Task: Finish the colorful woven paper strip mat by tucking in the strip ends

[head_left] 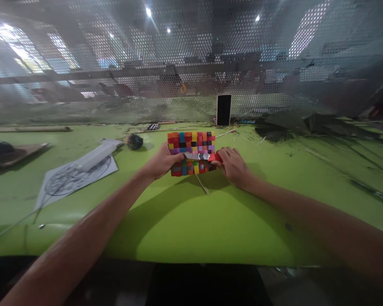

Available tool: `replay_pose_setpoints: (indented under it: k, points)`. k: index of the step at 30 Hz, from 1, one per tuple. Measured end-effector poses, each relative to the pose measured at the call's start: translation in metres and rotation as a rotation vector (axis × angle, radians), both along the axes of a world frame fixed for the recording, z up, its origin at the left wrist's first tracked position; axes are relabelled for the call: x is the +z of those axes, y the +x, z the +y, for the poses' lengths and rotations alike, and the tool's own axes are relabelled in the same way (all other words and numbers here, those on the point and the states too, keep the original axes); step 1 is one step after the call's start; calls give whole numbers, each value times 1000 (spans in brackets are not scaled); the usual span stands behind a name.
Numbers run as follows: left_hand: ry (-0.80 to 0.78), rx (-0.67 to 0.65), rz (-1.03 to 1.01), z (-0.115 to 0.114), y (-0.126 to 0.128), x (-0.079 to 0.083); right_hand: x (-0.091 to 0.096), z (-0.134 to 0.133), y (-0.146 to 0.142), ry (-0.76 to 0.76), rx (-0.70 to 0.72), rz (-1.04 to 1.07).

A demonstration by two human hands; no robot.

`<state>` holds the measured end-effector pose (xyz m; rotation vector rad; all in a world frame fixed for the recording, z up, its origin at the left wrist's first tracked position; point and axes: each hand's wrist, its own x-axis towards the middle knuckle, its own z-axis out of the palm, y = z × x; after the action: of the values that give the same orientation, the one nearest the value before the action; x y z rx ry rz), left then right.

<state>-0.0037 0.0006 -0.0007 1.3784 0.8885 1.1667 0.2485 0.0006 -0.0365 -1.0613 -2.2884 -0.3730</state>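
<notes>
A small woven piece [191,142] of many-coloured strips is held up over the green table, its checkered face towards me. My left hand [161,162] is closed on its left edge, the thumb across the front. At the right edge my right hand [232,165] pinches a red strip [214,157], fingers bent over the side. A silvery strip [196,156] runs across the front between the two hands. Just below the weave a thin pale strip [203,185] points down towards the table.
The green table [191,238] reaches back to a perforated metal screen [130,85]. A dark-screened phone [224,110] stands upright there. To the left lie a printed sheet [79,178], a white roll [97,156] and a dark fuzzy ball [134,142]. Dark leaves [293,126] spread at the right.
</notes>
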Motion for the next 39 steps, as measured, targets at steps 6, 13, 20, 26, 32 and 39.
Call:
replay_pose_setpoints:
  k: [6, 13, 20, 26, 32, 39]
  points:
    - [21, 13, 40, 1, -2, 0, 0, 0, -1, -8, 1, 1]
    - [23, -23, 39, 1, -4, 0, 0, 1, 0, 22, 17, 2]
    - [4, -52, 15, -1, -1, -2, -1, 1, 0, 41, 21, 9]
    - [33, -53, 34, 1, -2, -2, 0, 0, 0, 37, 12, -1]
    - [59, -49, 40, 0, -3, -2, 0, 0, -1, 42, 16, 5]
    - [40, -95, 18, 2, -2, -4, -1, 0, 0, 86, 17, 3]
